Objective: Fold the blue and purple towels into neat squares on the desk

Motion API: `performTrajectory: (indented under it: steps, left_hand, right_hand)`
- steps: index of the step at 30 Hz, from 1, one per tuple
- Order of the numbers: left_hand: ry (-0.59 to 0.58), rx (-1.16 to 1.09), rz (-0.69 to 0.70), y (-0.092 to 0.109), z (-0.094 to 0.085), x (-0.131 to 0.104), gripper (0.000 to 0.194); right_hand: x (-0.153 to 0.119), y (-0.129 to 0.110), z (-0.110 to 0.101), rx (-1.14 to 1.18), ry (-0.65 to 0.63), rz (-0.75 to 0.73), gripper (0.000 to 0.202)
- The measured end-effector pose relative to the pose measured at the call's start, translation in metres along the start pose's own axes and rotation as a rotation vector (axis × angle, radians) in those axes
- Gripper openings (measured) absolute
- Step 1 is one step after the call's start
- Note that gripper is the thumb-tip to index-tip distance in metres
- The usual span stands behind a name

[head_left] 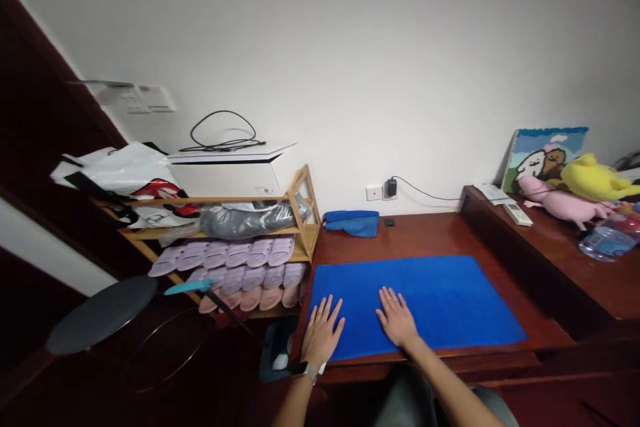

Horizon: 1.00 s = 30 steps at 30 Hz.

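A bright blue cloth [440, 300] lies spread flat on the reddish-brown desk [425, 235]. My left hand [323, 332] rests palm down at the cloth's left edge, fingers spread, with a watch [305, 370] on that wrist. Nearer the cloth's middle, my right hand [397, 320] also lies palm down with its fingers stretched out. Neither hand grips anything. Against the wall behind them sits a folded blue cloth [351, 222].
To the left stands a wooden rack [303, 213] with rows of slippers [237, 253] and a white box [227, 177] on top. A round stool [103, 313] is beside it. At right, a raised surface holds a pink plush toy [560, 203] and a remote control [518, 214].
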<state>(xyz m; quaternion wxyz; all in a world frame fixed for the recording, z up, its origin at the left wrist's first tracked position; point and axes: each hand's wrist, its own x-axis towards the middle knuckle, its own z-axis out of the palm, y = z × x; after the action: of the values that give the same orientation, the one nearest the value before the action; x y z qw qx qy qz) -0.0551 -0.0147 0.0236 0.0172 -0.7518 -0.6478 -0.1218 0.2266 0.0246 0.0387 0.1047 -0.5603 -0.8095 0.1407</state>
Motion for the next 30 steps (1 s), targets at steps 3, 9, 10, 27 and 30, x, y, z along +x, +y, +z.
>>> performTrajectory:
  steps: [3, 9, 10, 27, 30]
  left_hand:
    - [0.014, 0.0, -0.006, -0.003, 0.005, 0.002, 0.056]
    - [0.002, -0.003, 0.002, -0.007, 0.008, 0.005, 0.056]
    - [-0.005, 0.002, 0.005, -0.008, 0.007, 0.005, 0.056]
    - [0.073, 0.024, 0.012, -0.036, -0.003, 0.066, 0.054]
    - [0.043, 0.029, -0.006, -0.038, 0.004, 0.098, 0.054]
  right_hand:
    - [-0.037, 0.108, -0.018, -0.09, 0.076, 0.16, 0.068]
    - [-0.117, 0.294, -0.059, -0.2, 0.107, 0.494, 0.081]
    - [-0.125, 0.309, -0.061, -0.198, 0.114, 0.505, 0.082]
    - [-0.043, 0.196, -0.064, -0.103, 0.302, 0.257, 0.078]
    - [0.022, 0.108, -0.055, -0.029, 0.234, 0.058, 0.069]
